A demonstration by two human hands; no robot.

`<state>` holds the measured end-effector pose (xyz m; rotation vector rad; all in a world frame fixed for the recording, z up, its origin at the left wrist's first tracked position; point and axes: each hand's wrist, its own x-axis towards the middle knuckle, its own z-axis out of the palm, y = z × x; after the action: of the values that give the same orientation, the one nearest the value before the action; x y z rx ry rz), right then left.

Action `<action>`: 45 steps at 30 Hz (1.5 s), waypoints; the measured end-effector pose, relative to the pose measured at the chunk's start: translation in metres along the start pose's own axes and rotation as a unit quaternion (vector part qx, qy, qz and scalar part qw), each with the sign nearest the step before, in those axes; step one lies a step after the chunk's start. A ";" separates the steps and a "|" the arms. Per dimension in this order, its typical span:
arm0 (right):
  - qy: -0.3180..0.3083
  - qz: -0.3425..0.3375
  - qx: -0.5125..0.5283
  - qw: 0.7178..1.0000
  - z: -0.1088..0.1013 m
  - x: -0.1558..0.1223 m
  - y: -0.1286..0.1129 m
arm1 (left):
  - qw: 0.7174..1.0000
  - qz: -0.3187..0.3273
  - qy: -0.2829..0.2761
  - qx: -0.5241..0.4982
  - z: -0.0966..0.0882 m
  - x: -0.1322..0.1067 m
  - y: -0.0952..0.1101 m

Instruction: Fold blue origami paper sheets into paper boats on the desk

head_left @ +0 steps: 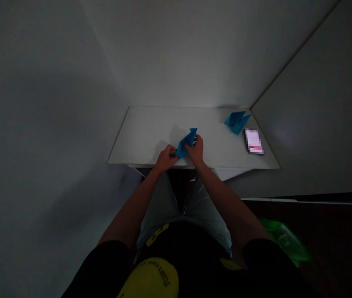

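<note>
A folded piece of blue paper (187, 142) is held just above the white table (145, 136), near its front edge. My left hand (165, 157) pinches the paper's lower left end with closed fingers. Against the paper's right side is my right hand (196, 150), its fingers closed on the fold. A pointed tip of the paper sticks up between the two hands.
A second folded blue paper shape (236, 121) lies at the table's back right corner. A phone with a lit screen (253, 141) lies just in front of it. Walls close in on the left, behind and on the right. A green object (283, 238) sits on the floor at the right.
</note>
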<state>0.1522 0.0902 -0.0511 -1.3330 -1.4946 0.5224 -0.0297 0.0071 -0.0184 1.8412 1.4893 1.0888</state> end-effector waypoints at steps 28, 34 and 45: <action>-0.195 -0.220 -0.166 0.941 -0.093 -0.020 0.035 | 0.983 0.150 -0.013 0.102 -0.004 0.009 -0.030; -0.221 -0.243 -0.188 0.925 -0.111 -0.038 0.028 | 0.980 0.143 -0.055 0.126 -0.006 0.009 -0.022; -0.219 -0.157 -0.125 0.955 -0.086 -0.027 0.023 | 0.989 0.059 -0.049 0.123 -0.003 0.009 -0.005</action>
<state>0.2341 0.0468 -0.0476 -1.1798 -2.1562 0.4498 -0.0341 0.0172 -0.0184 2.1422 1.5308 0.8851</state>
